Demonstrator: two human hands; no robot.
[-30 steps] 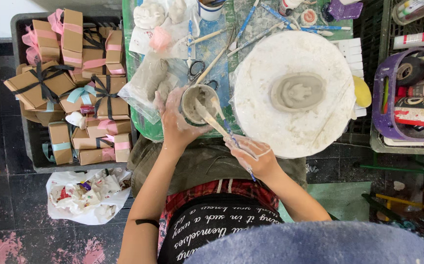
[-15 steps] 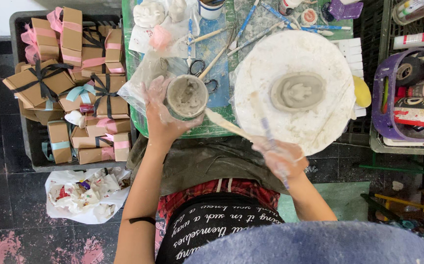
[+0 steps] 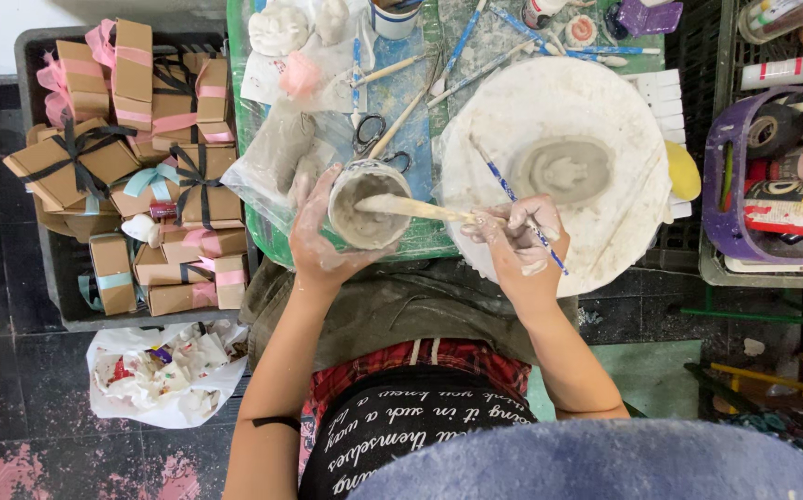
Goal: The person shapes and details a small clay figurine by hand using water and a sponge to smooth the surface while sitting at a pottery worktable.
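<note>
- The left hand (image 3: 320,243) is curled around a small cup of grey slip (image 3: 367,204), held at the table's near edge.
- The right hand (image 3: 513,236) is closed on a wooden stick (image 3: 415,207) dipped into that cup, and also grips a thin blue tool (image 3: 517,204).
- Beyond lies a round white board (image 3: 605,231) bearing a grey clay piece (image 3: 564,171).
- Scissors (image 3: 371,134) lie behind the cup.

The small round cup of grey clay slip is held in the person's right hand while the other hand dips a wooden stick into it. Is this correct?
Not quite. The head view shows the small round cup of grey clay slip in the left hand; the right hand dips the wooden stick into it.
</note>
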